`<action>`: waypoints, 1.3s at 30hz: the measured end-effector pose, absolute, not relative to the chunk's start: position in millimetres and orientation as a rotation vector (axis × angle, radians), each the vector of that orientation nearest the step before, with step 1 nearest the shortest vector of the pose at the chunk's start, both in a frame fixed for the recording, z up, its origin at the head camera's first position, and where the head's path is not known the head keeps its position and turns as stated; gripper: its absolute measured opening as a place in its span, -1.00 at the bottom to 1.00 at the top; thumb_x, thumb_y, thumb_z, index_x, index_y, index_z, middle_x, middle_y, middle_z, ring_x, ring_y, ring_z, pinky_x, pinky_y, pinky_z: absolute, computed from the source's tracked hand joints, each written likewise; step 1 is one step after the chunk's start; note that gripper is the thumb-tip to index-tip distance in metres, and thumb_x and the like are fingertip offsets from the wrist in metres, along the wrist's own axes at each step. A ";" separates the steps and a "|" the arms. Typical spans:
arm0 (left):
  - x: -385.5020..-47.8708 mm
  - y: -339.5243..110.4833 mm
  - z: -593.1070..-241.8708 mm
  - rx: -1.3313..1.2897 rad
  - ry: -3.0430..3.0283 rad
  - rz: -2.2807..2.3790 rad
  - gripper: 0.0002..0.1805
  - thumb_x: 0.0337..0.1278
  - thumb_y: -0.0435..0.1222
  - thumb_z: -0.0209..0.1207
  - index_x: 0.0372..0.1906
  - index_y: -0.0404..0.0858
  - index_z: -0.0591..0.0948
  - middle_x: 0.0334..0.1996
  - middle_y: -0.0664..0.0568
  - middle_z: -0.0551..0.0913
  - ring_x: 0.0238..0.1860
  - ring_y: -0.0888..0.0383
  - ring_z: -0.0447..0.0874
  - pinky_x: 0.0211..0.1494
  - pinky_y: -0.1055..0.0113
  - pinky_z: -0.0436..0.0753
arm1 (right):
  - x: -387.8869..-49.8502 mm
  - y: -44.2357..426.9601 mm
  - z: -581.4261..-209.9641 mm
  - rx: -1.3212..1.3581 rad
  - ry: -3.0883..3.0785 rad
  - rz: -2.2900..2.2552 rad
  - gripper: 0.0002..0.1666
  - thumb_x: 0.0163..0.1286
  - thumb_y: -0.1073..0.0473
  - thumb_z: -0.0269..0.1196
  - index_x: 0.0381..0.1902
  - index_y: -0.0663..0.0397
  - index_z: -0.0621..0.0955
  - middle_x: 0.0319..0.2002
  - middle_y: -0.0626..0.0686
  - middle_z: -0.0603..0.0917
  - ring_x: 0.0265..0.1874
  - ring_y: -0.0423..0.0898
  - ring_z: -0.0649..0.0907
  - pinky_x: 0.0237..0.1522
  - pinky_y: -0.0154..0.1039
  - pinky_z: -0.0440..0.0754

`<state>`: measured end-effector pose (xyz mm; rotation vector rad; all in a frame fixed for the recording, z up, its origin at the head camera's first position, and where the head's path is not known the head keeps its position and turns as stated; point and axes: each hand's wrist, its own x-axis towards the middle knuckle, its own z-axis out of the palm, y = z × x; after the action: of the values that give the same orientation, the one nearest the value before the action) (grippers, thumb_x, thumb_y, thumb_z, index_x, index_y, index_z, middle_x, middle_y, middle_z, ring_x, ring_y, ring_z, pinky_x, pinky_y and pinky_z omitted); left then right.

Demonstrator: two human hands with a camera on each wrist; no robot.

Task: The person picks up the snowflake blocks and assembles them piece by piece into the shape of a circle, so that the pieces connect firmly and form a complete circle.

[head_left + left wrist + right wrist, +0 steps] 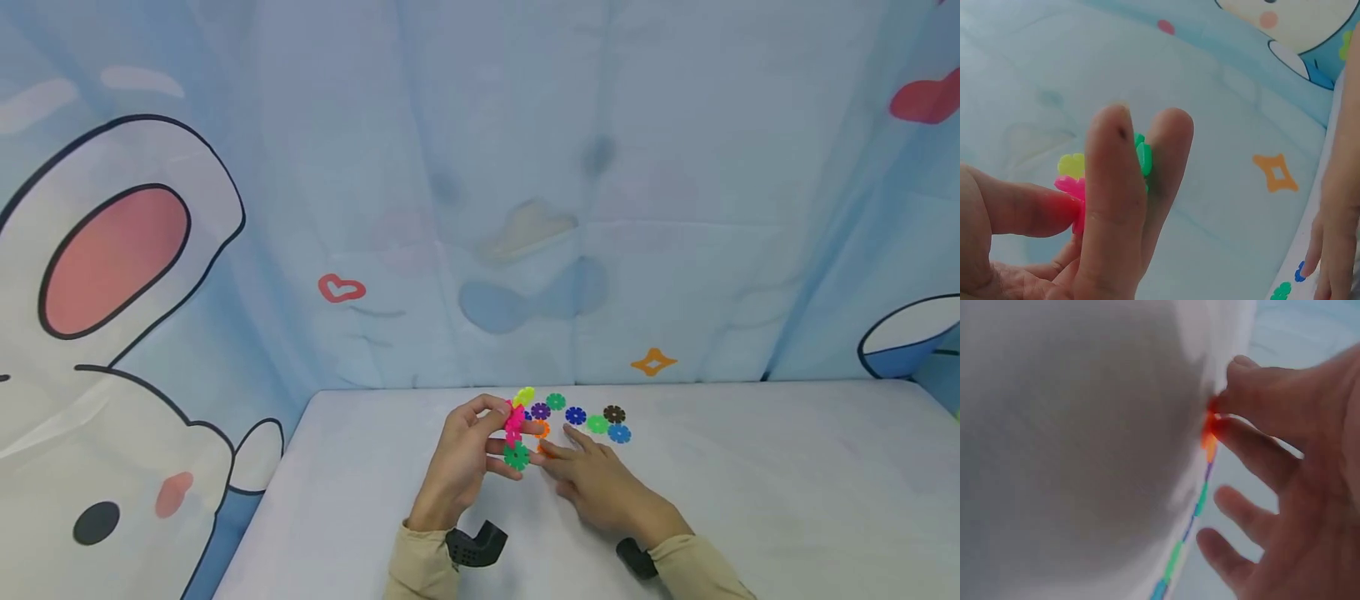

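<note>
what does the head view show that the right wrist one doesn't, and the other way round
Only the head view shows the left hand gripping pink pieces, and the orange star on the backdrop. Only the right wrist view shows the palm side of the right hand, its thumb and forefinger at an orange disc. Both show the right hand, other coloured discs and the white table.

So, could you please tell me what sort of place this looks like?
It looks like an indoor play or filming corner: a cartoon-printed curtain hangs behind a white table with bright toy discs on it.
</note>
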<state>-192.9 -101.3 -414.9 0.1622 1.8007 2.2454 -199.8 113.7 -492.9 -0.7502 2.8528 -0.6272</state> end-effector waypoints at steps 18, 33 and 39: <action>-191.0 -94.1 -413.6 0.210 1.733 2.232 -0.85 0.64 -0.23 0.04 -0.13 -0.24 0.48 -0.06 -0.33 0.82 -0.33 -0.21 0.90 -0.45 0.28 0.81 | -211.0 119.8 -489.8 -0.430 2.882 -0.797 -0.70 0.17 0.21 0.62 -0.28 0.00 0.67 -0.42 -0.08 0.57 -0.37 -0.13 0.52 -0.25 -0.21 0.64; -185.5 -83.7 -416.2 0.284 1.879 2.175 -0.77 0.59 -0.19 0.14 -0.09 -0.33 0.53 -0.10 -0.33 0.83 -0.33 -0.24 0.89 -0.46 0.27 0.81 | -199.1 150.5 -430.5 -0.541 2.886 -1.627 -0.72 0.61 0.17 0.26 0.11 0.20 0.74 -0.35 -0.04 0.77 -0.36 -0.26 0.72 -0.31 -0.33 0.72; -182.7 -79.1 -415.8 0.351 1.870 2.144 -0.75 0.63 -0.18 0.12 -0.13 -0.33 0.51 -0.09 -0.35 0.82 -0.35 -0.20 0.90 -0.48 0.30 0.79 | -189.8 145.4 -416.7 -0.543 2.832 -1.907 -0.76 0.56 0.22 0.32 0.07 0.21 0.73 -0.40 0.04 0.73 -0.45 -0.15 0.73 -0.45 -0.33 0.69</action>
<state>-182.7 -79.1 -415.8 0.3513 1.8697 2.1440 -189.8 145.4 -416.7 -0.5425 2.8317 -1.9073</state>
